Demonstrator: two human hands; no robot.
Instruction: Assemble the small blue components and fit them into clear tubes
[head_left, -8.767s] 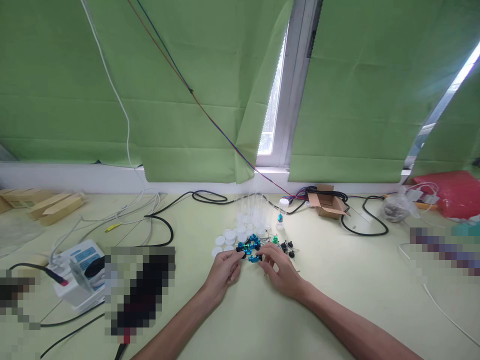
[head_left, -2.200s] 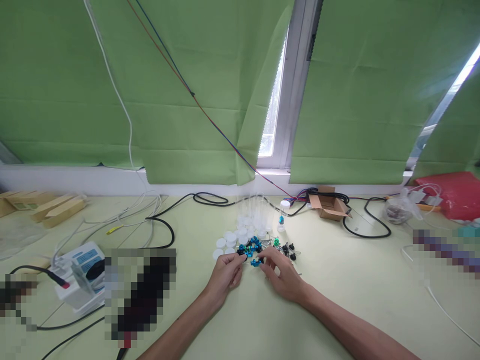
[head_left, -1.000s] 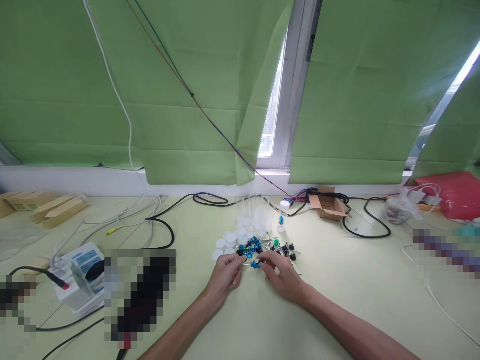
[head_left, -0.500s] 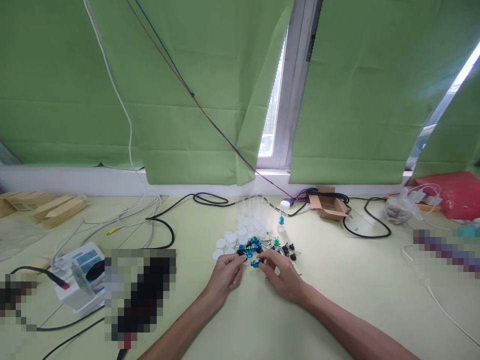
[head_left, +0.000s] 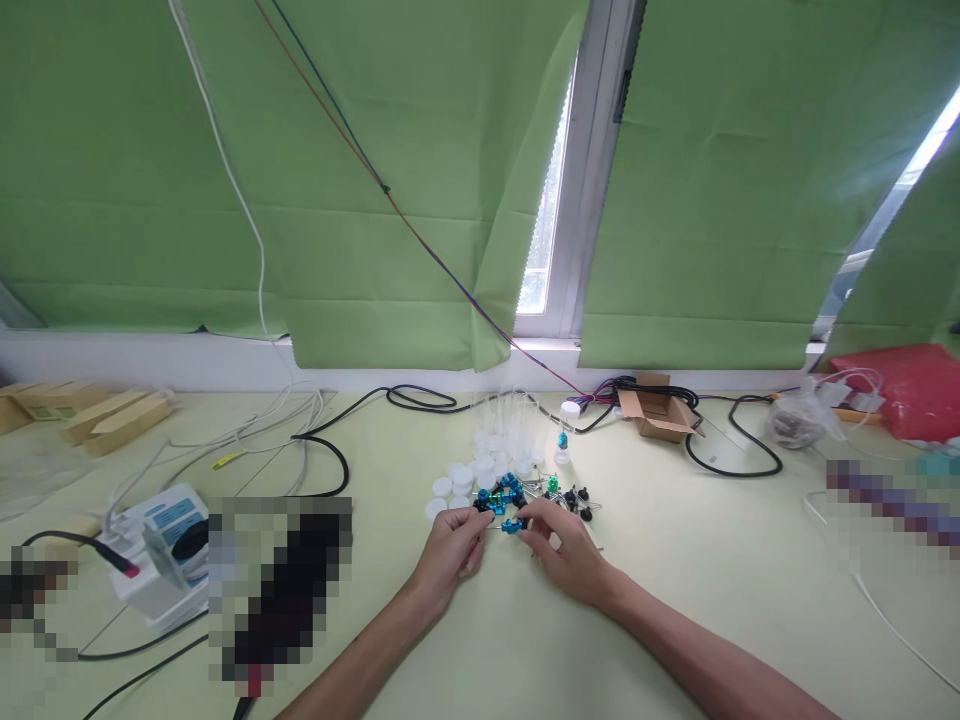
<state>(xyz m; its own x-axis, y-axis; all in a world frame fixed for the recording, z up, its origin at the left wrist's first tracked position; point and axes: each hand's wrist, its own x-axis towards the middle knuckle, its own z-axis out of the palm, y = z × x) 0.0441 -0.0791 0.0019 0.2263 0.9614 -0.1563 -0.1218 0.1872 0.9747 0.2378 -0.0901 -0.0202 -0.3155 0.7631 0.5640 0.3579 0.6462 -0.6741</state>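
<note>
My right hand (head_left: 566,550) is closed in a pinch on a small blue metallic part (head_left: 512,526). From that part a thin metal rod (head_left: 495,527) runs left toward my left hand (head_left: 454,545). The fingers of my left hand are pinched together at the rod's end, which they mostly cover. Just beyond my fingertips lies a pile of blue parts (head_left: 511,487). Right of it are black-headed pieces (head_left: 585,513), a green part (head_left: 553,483) and loose metal pins. White round caps (head_left: 440,487) lie to the left of the pile.
Clear tubes (head_left: 529,425) stand behind the pile, beside a capped tube (head_left: 564,435) with a blue part inside. An open cardboard box (head_left: 660,415) and black cables are at the back. A white power strip (head_left: 161,560) sits at left, a red bag (head_left: 919,395) far right.
Both hands stay almost in the same place. The small blue part between them has shifted or turned very slightly.
</note>
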